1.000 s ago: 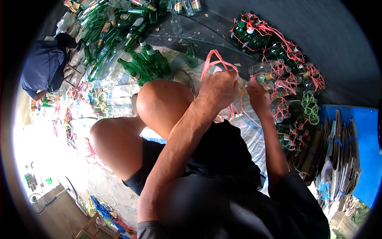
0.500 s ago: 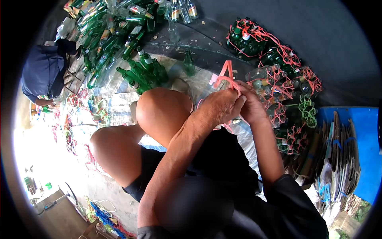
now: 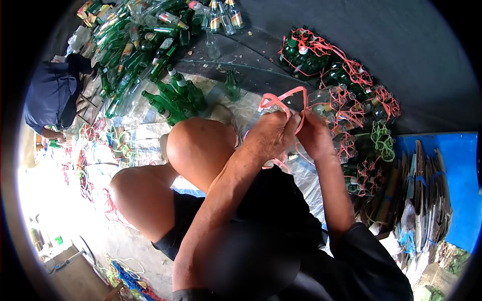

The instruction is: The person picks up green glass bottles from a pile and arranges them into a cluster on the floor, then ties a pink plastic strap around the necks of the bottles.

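Note:
A pink plastic strap (image 3: 291, 91) is bent into loops above my two hands, which meet in front of my knees. My left hand (image 3: 273, 133) is closed with its fingers around part of the strap. Close beside it, my right hand (image 3: 316, 135) pinches the strap too; some of its fingertips are hidden. Lower parts of the strap hang below the hands. Just beyond my right hand lie clear bottles (image 3: 321, 96) tied with similar pink strapping.
Green bottles (image 3: 175, 95) stand grouped past my knees, with a single green bottle (image 3: 232, 86) nearby. A large heap of bottles (image 3: 145, 45) lies at upper left, near another person (image 3: 52, 95). Strapped bundles (image 3: 311, 55) and stacked cardboard (image 3: 422, 195) sit at right.
The strap above my hands has gone from a narrow upright loop to a wider one, spread to both sides. My right hand has shifted slightly down and its grip has changed.

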A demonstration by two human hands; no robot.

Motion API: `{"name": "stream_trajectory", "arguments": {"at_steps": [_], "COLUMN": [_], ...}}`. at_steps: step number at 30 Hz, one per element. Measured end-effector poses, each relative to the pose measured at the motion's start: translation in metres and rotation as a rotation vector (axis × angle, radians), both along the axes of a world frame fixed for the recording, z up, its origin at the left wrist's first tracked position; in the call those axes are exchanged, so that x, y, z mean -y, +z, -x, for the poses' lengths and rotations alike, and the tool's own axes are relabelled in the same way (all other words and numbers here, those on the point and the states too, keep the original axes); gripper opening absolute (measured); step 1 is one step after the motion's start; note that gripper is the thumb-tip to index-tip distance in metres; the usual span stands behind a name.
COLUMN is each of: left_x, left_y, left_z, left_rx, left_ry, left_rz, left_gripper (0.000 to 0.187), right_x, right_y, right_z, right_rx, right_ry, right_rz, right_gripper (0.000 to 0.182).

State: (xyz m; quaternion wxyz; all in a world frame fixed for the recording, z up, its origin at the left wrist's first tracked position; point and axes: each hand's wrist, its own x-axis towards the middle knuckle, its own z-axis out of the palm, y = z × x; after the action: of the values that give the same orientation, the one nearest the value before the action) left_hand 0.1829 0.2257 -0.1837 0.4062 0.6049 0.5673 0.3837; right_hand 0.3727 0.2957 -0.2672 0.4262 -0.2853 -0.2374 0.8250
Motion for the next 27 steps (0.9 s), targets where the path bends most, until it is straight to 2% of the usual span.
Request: {"name": "stream_trajectory", "arguments": {"at_steps": [5, 6, 9, 10, 15, 16, 19, 21, 23, 24, 27], "left_x": [-0.004, -0.003, -0.004, -0.004, -0.005, -0.007, -0.007, -0.005, -0.008, -0.009, -0.008], "left_y": [0.011, 0.015, 0.013, 0.014, 0.037, 0.039, 0.055, 0.067, 0.067, 0.068, 0.08], "left_z": [0.009, 0.01, 0.014, 0.014, 0.032, 0.037, 0.047, 0.051, 0.067, 0.073, 0.083], "left_rx": [0.016, 0.003, 0.1, 0.216, 0.358, 0.371, 0.444, 0.396, 0.338, 0.31, 0.161], "left_ry": [0.202, 0.249, 0.35, 0.378, 0.369, 0.378, 0.425, 0.465, 0.398, 0.365, 0.333], "left_rz": [-0.001, 0.015, -0.089, -0.127, -0.053, -0.044, -0.004, 0.025, 0.018, 0.014, -0.079], "left_gripper": [0.05, 0.046, 0.045, 0.042, 0.038, 0.037, 0.034, 0.034, 0.034, 0.035, 0.034], "right_x": [0.015, 0.019, 0.037, 0.04, 0.06, 0.062, 0.07, 0.081, 0.091, 0.094, 0.109], "right_y": [-0.025, -0.031, -0.035, -0.042, -0.071, -0.081, -0.132, -0.145, -0.162, -0.168, -0.178], "right_z": [-0.022, -0.028, -0.037, -0.044, -0.066, -0.071, -0.095, -0.103, -0.111, -0.115, -0.12], "right_rx": [0.258, 0.312, 0.484, 0.505, 0.696, 0.849, 1.089, 1.221, 1.346, 1.421, 1.22], "right_ry": [-0.004, 0.02, 0.078, 0.096, 0.148, 0.212, 0.277, 0.222, 0.203, 0.218, 0.226], "right_rz": [0.005, -0.014, -0.076, -0.106, -0.14, -0.228, -0.51, -0.726, -0.886, -1.145, -0.47], "right_gripper": [0.02, 0.021, 0.024, 0.025, 0.029, 0.032, 0.034, 0.032, 0.03, 0.026, 0.024]}}
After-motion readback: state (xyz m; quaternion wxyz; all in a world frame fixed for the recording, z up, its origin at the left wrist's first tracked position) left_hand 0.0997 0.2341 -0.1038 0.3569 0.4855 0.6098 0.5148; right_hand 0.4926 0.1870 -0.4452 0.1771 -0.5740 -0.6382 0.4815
